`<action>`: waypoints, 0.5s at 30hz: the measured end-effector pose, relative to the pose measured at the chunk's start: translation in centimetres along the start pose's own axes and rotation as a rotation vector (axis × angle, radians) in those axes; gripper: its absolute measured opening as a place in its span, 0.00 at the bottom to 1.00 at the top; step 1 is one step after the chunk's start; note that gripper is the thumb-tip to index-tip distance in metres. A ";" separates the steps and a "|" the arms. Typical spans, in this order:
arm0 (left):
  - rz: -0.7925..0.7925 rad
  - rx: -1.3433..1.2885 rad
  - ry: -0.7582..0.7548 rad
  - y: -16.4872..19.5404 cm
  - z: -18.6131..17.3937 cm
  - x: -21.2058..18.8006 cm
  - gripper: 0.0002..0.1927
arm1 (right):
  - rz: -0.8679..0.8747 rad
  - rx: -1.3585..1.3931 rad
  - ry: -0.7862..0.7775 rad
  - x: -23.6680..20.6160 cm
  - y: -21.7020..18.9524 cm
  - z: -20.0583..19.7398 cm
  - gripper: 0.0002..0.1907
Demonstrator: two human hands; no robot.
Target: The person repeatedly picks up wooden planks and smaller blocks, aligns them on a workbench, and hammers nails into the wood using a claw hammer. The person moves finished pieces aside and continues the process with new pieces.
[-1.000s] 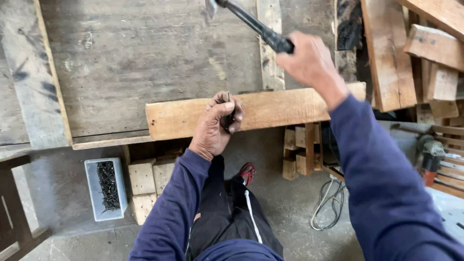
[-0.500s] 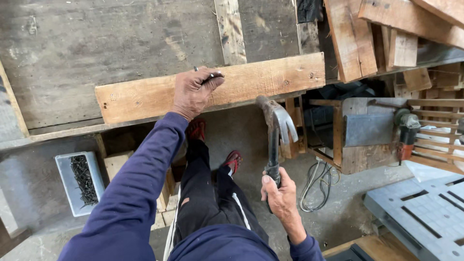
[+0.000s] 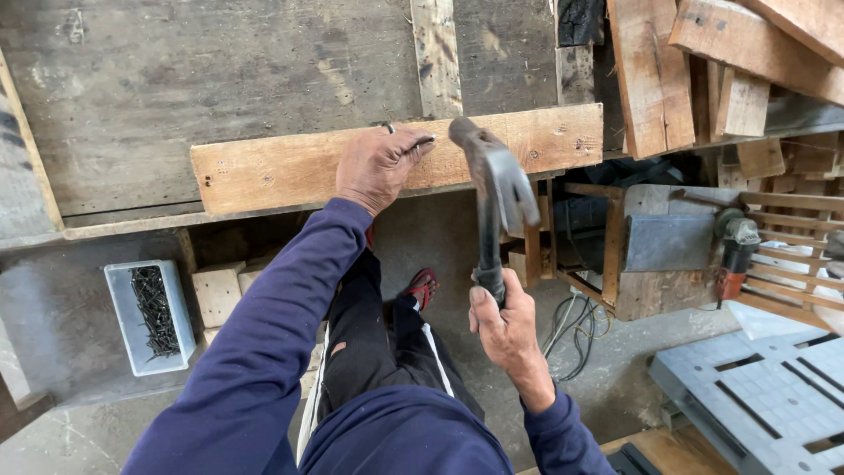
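Pale wooden plank (image 3: 290, 167) lies across the grey desk (image 3: 176, 79); the left hand (image 3: 376, 167) pinches a nail (image 3: 389, 129) upright on it, while the right hand (image 3: 503, 321) grips a claw hammer (image 3: 492, 189) just beside

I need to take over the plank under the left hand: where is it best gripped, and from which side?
Probably grip the pale plank at its bare left end, coming from the near edge, which overhangs the bench. The left hand covers its middle; the hammer in the right hand hovers just right.

Pale tray of dark nails (image 3: 151, 314), angle grinder (image 3: 734, 251), grey plastic pallet (image 3: 765, 396), cables (image 3: 576, 330).
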State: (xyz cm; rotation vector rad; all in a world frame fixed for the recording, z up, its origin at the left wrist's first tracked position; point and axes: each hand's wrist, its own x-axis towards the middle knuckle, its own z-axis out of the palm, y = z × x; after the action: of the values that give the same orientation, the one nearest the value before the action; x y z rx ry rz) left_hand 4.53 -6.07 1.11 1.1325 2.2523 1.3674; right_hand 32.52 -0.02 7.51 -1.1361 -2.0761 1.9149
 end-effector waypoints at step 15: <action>-0.265 -0.612 0.520 -3.8 1.1 1.2 0.09 | -0.661 0.499 -0.022 0.8 -7.8 -3.7 0.21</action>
State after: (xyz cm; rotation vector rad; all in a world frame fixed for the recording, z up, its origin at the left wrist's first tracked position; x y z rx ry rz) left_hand 2.57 -5.45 -2.42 0.2863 1.9271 2.1901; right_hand 30.41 4.00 14.85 -0.2722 -1.5476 1.9065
